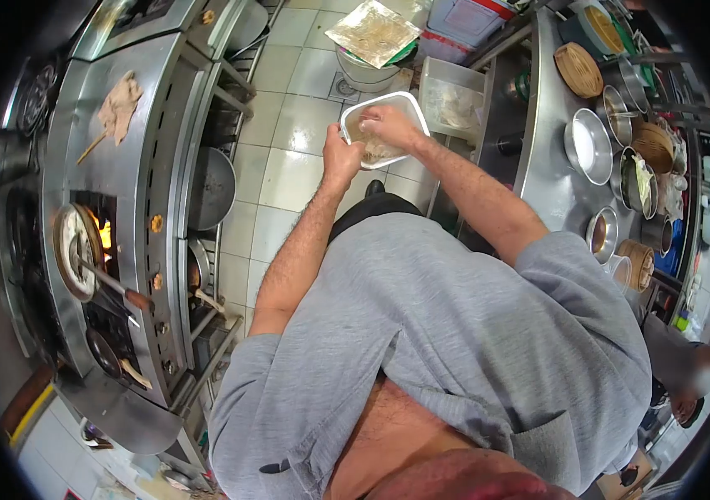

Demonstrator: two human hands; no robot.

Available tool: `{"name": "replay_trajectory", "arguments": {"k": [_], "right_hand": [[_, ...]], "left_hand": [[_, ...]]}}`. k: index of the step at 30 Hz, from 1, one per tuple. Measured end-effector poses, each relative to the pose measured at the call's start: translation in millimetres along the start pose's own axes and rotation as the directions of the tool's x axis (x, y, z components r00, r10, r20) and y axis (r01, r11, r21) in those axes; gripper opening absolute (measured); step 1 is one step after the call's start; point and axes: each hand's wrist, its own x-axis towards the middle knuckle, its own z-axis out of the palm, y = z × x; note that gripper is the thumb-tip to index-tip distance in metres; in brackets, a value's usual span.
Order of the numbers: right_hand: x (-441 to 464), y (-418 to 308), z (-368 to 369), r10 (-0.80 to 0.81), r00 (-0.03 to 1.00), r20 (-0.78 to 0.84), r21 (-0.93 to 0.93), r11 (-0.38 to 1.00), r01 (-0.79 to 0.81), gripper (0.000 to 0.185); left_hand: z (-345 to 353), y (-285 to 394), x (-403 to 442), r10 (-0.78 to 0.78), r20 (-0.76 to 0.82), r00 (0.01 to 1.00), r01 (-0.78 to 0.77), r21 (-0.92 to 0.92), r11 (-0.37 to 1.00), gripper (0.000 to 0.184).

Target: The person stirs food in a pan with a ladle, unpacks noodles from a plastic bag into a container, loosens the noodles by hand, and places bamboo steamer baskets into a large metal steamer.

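Note:
My left hand (343,158) grips the near-left rim of a white plastic tub (415,106), thumb over the edge. Into the tub reaches my right hand (388,127), its fingers bent down together over a pale, crumbly-looking layer (378,150) on the bottom. What those fingers hold, if anything, is hidden. The tub is out in front of my body, above the tiled floor.
Left, a stove (126,108) has an open flame (105,232) beside a pan (80,275) with white contents and a wooden-handled utensil. Right, a steel counter (545,167) bears metal bowls (588,146) and bamboo steamers (578,71). A covered bucket (371,73) stands ahead; another person (680,367) is at right.

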Motion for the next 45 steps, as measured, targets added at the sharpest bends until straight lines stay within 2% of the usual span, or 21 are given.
{"name": "replay_trajectory", "arguments": {"k": [1, 2, 4, 5, 7, 8, 10, 11, 12, 14, 15, 21, 25, 27, 31, 33, 34, 36, 37, 42, 45], "right_hand": [[4, 11, -10, -0.132, 0.990, 0.044, 0.082, 0.988, 0.128, 0.039], [4, 23, -22, -0.126, 0.992, 0.032, 0.089, 0.988, 0.123, 0.039], [-1, 29, -49, -0.209, 0.974, 0.087, -0.404, 0.886, 0.227, 0.044], [0, 31, -53, -0.197, 0.978, 0.074, -0.399, 0.892, 0.210, 0.044], [4, 34, -59, 0.171, 0.954, 0.248, -0.524, 0.852, -0.016, 0.039], [1, 39, -60, 0.184, 0.956, 0.230, -0.519, 0.854, -0.039, 0.039], [-3, 60, -42, -0.003, 0.999, -0.042, -0.634, 0.773, -0.025, 0.037], [12, 74, -43, 0.057, 0.987, 0.148, -0.639, 0.768, 0.051, 0.035], [16, 84, -42, 0.071, 0.989, 0.131, -0.632, 0.775, 0.028, 0.035], [20, 95, -36, 0.039, 0.999, -0.032, -0.493, 0.868, -0.050, 0.033], [19, 92, -40, 0.088, 0.992, -0.090, -0.418, 0.901, -0.118, 0.032], [43, 67, -69, 0.329, 0.935, -0.131, -0.307, 0.884, -0.354, 0.032], [70, 67, -79, 0.467, 0.881, -0.073, -0.347, 0.817, -0.461, 0.030], [83, 78, -76, 0.523, 0.838, -0.155, -0.256, 0.798, -0.546, 0.029], [112, 128, -57, 0.502, 0.830, -0.243, -0.195, 0.813, -0.548, 0.026], [123, 153, -41, 0.327, 0.835, -0.443, -0.235, 0.856, -0.460, 0.024], [127, 163, -37, 0.334, 0.835, -0.437, -0.233, 0.854, -0.464, 0.024], [136, 181, -37, 0.196, 0.880, -0.433, -0.123, 0.954, -0.273, 0.023], [142, 187, -36, 0.174, 0.866, -0.469, -0.122, 0.958, -0.259, 0.018], [159, 208, -46, 0.276, 0.891, -0.360, -0.096, 0.939, -0.329, 0.019], [170, 215, -53, 0.419, 0.849, -0.321, -0.062, 0.886, -0.460, 0.026]], "left_hand": [[8, 5, 6, -0.018, 0.007, 1.000, 0.018, -0.019, 1.000, 0.051], [15, 4, 16, -0.017, 0.019, 1.000, 0.017, -0.009, 1.000, 0.051], [29, 2, 34, 0.105, -0.001, 0.994, -0.104, 0.109, 0.989, 0.050], [38, 1, 41, 0.102, 0.017, 0.995, -0.104, 0.117, 0.988, 0.050], [59, 18, 41, 0.173, 0.092, 0.981, -0.186, 0.164, 0.969, 0.046], [69, 21, 42, 0.175, 0.117, 0.978, -0.193, 0.167, 0.967, 0.046], [81, 18, 45, 0.139, 0.092, 0.986, -0.151, 0.148, 0.977, 0.045], [81, 5, 57, 0.158, 0.096, 0.983, -0.171, 0.141, 0.975, 0.046], [80, -4, 68, 0.156, 0.119, 0.981, -0.173, 0.149, 0.974, 0.046], [77, -16, 83, 0.149, 0.129, 0.980, -0.170, 0.175, 0.970, 0.049], [76, -11, 89, 0.069, 0.158, 0.985, -0.104, 0.228, 0.968, 0.049], [83, 13, 137, 0.046, 0.271, 0.961, -0.132, 0.309, 0.942, 0.045], [88, 26, 161, -0.005, 0.295, 0.956, -0.111, 0.375, 0.920, 0.044], [91, 22, 176, 0.018, 0.320, 0.947, -0.146, 0.381, 0.913, 0.045], [100, -6, 209, -0.015, 0.310, 0.951, -0.114, 0.394, 0.912, 0.046], [104, -17, 221, -0.008, 0.287, 0.958, -0.101, 0.362, 0.927, 0.047], [105, -19, 225, -0.017, 0.287, 0.958, -0.093, 0.364, 0.927, 0.047], [112, -21, 235, -0.060, 0.256, 0.965, -0.059, 0.435, 0.899, 0.048], [117, -21, 237, -0.060, 0.239, 0.969, -0.048, 0.423, 0.905, 0.047], [136, -57, 262, -0.107, 0.201, 0.974, 0.026, 0.368, 0.930, 0.046], [145, -89, 281, -0.123, 0.210, 0.970, 0.055, 0.301, 0.952, 0.045]]}}
